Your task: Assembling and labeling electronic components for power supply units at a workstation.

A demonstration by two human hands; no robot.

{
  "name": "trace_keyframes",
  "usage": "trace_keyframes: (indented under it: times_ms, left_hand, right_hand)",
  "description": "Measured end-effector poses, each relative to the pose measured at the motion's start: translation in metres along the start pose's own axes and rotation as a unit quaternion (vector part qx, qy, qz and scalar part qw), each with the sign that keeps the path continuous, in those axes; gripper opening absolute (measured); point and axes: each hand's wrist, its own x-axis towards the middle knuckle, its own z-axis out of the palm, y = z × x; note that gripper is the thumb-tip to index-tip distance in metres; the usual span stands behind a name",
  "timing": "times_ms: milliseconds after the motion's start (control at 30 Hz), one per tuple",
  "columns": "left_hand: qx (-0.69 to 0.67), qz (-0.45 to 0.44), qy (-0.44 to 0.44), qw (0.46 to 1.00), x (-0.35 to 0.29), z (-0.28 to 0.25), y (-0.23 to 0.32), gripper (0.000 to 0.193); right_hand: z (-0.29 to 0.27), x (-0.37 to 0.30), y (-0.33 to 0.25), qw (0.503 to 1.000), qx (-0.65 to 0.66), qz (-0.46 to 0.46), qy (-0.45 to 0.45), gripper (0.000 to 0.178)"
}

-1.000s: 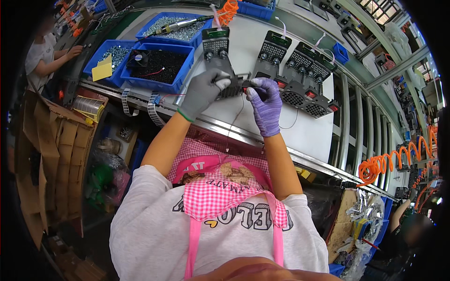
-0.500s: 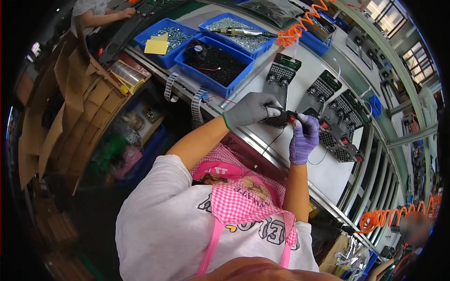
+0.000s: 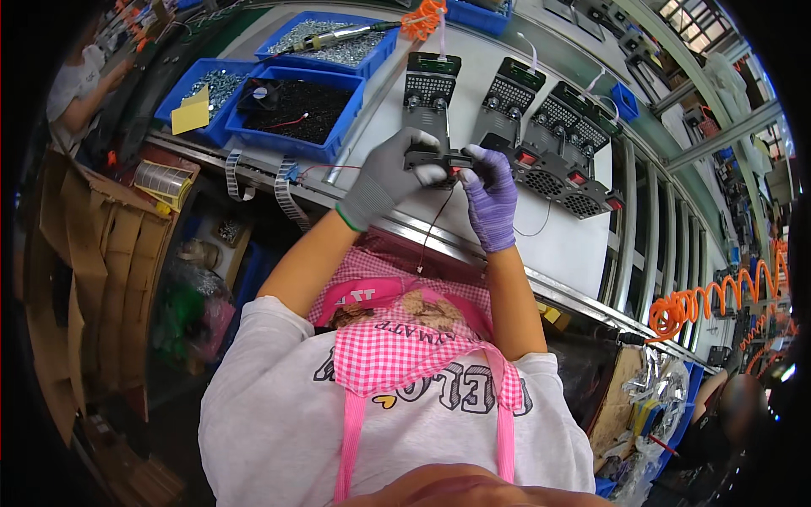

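My left hand (image 3: 390, 176), in a grey glove, is closed on the near end of a black metal chassis (image 3: 429, 97). Its thumb presses the near side of a dark end plate (image 3: 424, 157). My right hand (image 3: 492, 201), in a purple glove, pinches the right edge of that same end, beside a small red switch (image 3: 455, 169). Fingers hide much of this part. A thin dark wire (image 3: 432, 226) hangs from there past the bench edge and ends in a small white connector (image 3: 420, 269).
More black chassis with fan grilles (image 3: 583, 203) and red switches stand to the right. Blue bins hold black screws (image 3: 325, 100) and silver screws (image 3: 338, 51); a power screwdriver (image 3: 338, 36) lies across one. Metal rollers (image 3: 650, 237) continue rightward. Cardboard (image 3: 106, 279) stands left. Another person is at far left.
The whole view has swung, so bench and bins appear farther left and higher. Both hands stay at the chassis end, with the left thumb now lower against the plate.
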Motion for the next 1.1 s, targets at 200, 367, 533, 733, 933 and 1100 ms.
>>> trace_keyframes:
  times_ms: [200,367,533,733,933,1100]
  left_hand:
    - [-0.007,-0.044,0.101,0.994,0.007,0.038,0.001,0.049]
    - [0.123,0.044,0.141,0.981,0.041,0.057,-0.022,0.043]
    - [0.105,0.106,0.107,0.983,0.072,0.066,-0.035,0.052]
    - [0.377,0.05,0.007,0.925,0.006,-0.003,-0.034,0.077]
    - [0.569,-0.087,-0.11,0.811,-0.02,-0.021,-0.044,0.041]
    - [0.46,-0.078,-0.111,0.877,0.015,0.015,-0.065,0.02]
  right_hand:
    - [0.007,0.012,-0.001,0.998,0.031,-0.027,0.039,0.028]
    - [-0.004,0.031,0.031,0.993,-0.004,-0.029,0.119,0.025]
    - [-0.021,0.049,0.012,0.99,-0.045,0.045,0.124,0.031]
    - [-0.089,-0.016,-0.035,0.96,-0.241,0.046,0.135,0.039]
    - [-0.068,-0.074,-0.051,0.821,-0.504,0.253,-0.09,0.044]
    - [-0.05,-0.029,-0.007,0.88,-0.294,0.372,-0.042,0.03]
